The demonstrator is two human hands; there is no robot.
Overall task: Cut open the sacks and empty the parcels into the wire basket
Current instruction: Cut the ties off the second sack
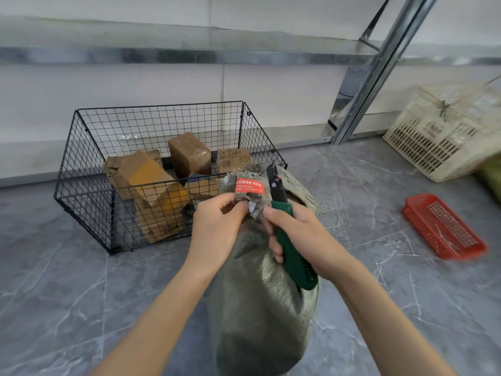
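Note:
A grey-green woven sack [260, 308] stands on the floor in front of me, its neck bunched at the top with a red label [249, 186] on it. My left hand [217, 226] pinches the frayed neck just below the label. My right hand [295, 234] grips a green-handled utility knife [292, 256], whose black blade end [275, 183] points up beside the neck. Behind the sack sits the black wire basket [81, 169] with several brown cardboard parcels [189, 154] inside.
A red plastic tray [444, 226] lies on the grey marble-patterned floor at the right. A cream slatted crate [439, 134] leans at the far right, next to a metal shelf post [379, 71]. A white wall runs behind the basket.

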